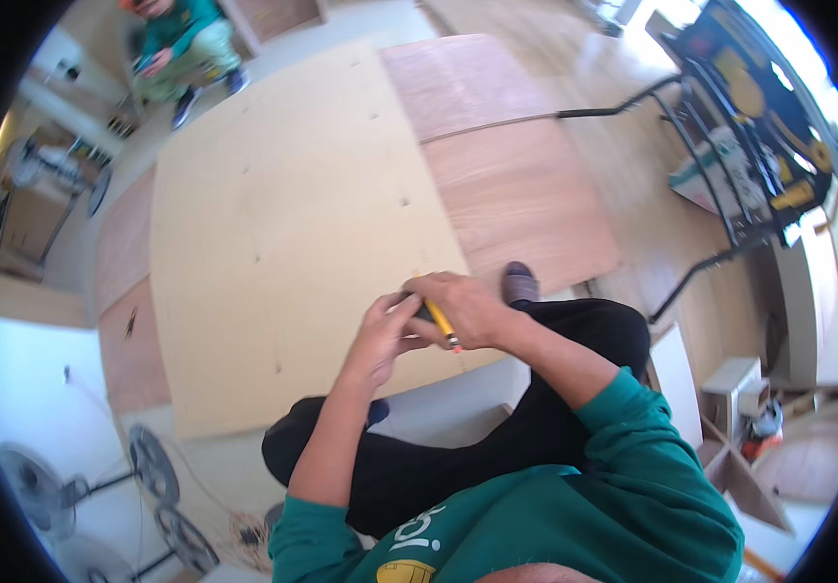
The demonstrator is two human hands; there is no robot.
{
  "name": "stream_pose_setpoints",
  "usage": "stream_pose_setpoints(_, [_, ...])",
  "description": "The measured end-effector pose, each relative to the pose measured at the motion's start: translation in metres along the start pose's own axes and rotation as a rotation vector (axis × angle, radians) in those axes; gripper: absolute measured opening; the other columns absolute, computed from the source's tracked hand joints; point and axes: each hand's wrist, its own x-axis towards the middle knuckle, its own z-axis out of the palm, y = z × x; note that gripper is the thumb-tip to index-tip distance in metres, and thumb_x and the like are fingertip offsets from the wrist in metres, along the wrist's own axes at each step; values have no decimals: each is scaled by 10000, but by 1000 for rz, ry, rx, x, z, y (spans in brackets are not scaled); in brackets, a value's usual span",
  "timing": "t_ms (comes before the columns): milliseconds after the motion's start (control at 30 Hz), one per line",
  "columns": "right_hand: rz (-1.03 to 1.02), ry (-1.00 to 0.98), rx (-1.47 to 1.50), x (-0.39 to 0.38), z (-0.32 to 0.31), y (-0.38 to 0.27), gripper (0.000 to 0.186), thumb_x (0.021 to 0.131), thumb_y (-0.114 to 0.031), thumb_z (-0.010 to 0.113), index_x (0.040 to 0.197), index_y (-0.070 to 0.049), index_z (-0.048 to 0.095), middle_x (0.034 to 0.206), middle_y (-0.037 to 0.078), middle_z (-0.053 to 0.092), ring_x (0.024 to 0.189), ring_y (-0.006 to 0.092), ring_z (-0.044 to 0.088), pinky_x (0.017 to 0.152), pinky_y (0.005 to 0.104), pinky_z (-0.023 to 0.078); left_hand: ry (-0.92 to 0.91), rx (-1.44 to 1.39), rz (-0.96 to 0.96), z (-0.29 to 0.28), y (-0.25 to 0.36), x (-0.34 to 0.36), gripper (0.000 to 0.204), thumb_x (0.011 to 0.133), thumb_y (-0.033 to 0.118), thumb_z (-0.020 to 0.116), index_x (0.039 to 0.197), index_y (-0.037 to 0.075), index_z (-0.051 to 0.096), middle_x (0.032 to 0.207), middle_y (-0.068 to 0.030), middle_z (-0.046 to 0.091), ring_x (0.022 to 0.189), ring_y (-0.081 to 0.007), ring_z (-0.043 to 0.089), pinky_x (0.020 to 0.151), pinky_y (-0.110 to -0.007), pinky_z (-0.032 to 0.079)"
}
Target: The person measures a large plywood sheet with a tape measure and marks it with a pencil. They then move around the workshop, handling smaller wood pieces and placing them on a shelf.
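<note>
Resting in both hands above the pale board [283, 223] on the floor: pencil [441, 325], yellow, light, stiff, tip brittle. Right hand [468, 309] clamped round its shaft; left hand [380, 335] closed against the upper end. Best gripped mid-shaft.

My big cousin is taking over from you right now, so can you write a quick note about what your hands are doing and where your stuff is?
Right hand: closed around a yellow pencil, tip pointing down toward me.
Left hand: fingers pressed against the right hand and a small dark object, mostly hidden.
Both hands are over the near edge of the pale plywood sheet lying on the floor.
Done: cannot tell; no clear marks show on the sheet.
Left: cannot tell from this view.
</note>
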Motion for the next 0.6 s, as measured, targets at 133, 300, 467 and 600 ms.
stream_pose_setpoints(133, [16, -43, -96, -8, -15, 3, 529, 805, -508, 698, 1019, -30, 627, 915, 182, 672, 890, 376, 665, 772, 473, 524, 74, 78, 89, -13, -10, 10, 239, 943, 176, 633, 1106, 27, 543, 1036, -106, 617, 961, -222, 658, 834, -405, 555])
stream_pose_setpoints(300, [69, 87, -162, -8, -38, 29, 374, 801, -354, 684, 1011, -48, 633, 864, 167, 646, 835, 384, 650, 735, 472, 519, 14, -103, 356, -89, 16, 16, 106, 938, 133, 651, 981, 53, 597, 922, -68, 633, 924, -178, 637, 815, -359, 536])
stream_pose_setpoints(467, [153, 259, -279, -24, -77, 37, 288, 837, -266, 658, 1099, -148, 669, 953, 140, 636, 958, 344, 615, 739, 461, 480, 88, -302, 564, -243, 86, -65, 195, 980, 118, 573, 1092, -29, 633, 1063, -147, 677, 994, -212, 628, 923, -322, 499])
stream_pose_setpoints(600, [220, 176, -332, -32, -89, 26, 223, 821, -257, 691, 1024, -167, 717, 994, 131, 630, 995, 328, 605, 730, 471, 465, -429, -622, 411, -328, 83, -74, 272, 972, 181, 607, 1121, -44, 640, 1075, -151, 677, 1020, -241, 628, 989, -372, 478])
